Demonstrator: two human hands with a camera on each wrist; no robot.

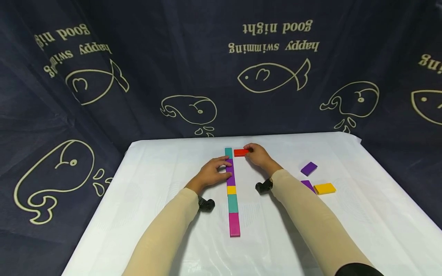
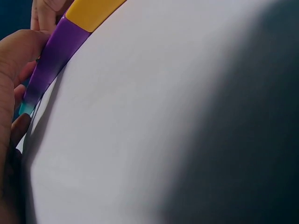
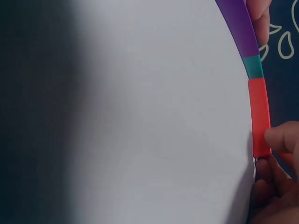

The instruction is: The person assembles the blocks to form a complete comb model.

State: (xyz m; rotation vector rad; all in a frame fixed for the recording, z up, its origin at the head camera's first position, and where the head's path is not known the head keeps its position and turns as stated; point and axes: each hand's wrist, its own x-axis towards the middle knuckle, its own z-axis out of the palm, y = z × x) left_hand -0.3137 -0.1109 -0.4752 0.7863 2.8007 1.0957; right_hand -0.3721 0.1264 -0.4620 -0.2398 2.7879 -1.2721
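A straight row of flat coloured blocks runs away from me: a magenta block (image 1: pixel 234 225) nearest, then a teal block (image 1: pixel 233 203), a yellow block (image 1: pixel 231 190), a purple stretch (image 1: pixel 230 178) and another teal block (image 1: pixel 228 152) at the far end. My left hand (image 1: pixel 215 171) lies along the row's left side, its extended fingers and thumb touching the purple part and partly covering it. Just right of the far teal block, my right hand (image 1: pixel 259 154) pinches the right end of a red block (image 1: pixel 239 153). In the right wrist view, the red block (image 3: pixel 260 116) appears beside the teal one; whether they touch cannot be told.
On the right of the white-covered table (image 1: pixel 165 161) lie a purple block (image 1: pixel 309 168), a yellow block (image 1: pixel 325 188) and another purple block (image 1: pixel 307 184) partly behind my right sleeve. A dark printed curtain (image 1: pixel 193 46) hangs behind the table's far edge.
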